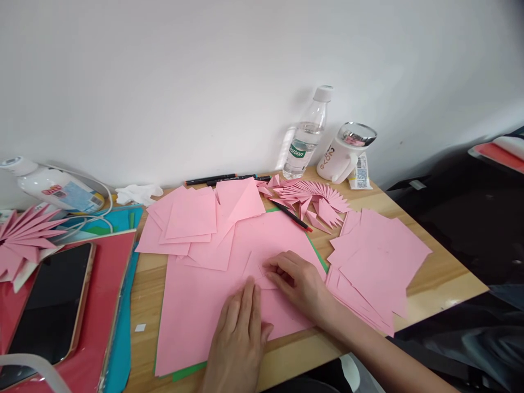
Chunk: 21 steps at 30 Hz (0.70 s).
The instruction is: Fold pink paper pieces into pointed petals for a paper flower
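On a large pink sheet (196, 305) lies a small piece of pink paper (254, 265), its edges hard to tell from the sheet below. My left hand (239, 333) rests flat with fingers stretched out, the fingertips at the small piece's lower left edge. To its right, my right hand (297, 281) has curled fingers pinched together at the small piece's right side. Green paper (320, 254) shows under the large sheet. Loose pink squares (192, 215) overlap its upper left, and more pink squares (376, 245) are piled to the right.
Folded pink pieces (315, 196) and a black pen (290, 214) lie behind the sheet. A water bottle (305, 144) and white mug (341, 158) stand by the wall. At left are a phone (51, 300), a folded fan shape (24, 237) and a white bottle (57, 188).
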### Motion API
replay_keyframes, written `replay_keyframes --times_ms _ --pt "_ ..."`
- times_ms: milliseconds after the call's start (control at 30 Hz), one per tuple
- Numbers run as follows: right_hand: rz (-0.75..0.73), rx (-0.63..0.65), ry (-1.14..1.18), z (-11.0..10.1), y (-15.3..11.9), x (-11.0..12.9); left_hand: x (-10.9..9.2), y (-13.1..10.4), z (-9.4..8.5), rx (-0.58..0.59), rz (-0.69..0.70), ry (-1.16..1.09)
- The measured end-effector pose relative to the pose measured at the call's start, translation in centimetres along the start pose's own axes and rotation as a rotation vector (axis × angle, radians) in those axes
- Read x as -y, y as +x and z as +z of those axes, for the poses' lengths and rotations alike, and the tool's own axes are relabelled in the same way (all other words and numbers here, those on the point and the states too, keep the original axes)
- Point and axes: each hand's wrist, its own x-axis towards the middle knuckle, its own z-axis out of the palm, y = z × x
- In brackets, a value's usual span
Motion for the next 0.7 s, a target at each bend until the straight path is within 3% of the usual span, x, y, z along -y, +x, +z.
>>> replay_keyframes --times_ms 433,700 --pt "-0.102 -0.011 -0.270 0.6 -0.5 0.4 -0.4 0.5 0.1 0.098 0.008 0.065" --pt "-0.189 0.169 -0.508 -0.3 0.0 1.1 -0.7 0.7 -0.1 0.107 0.034 0.043"
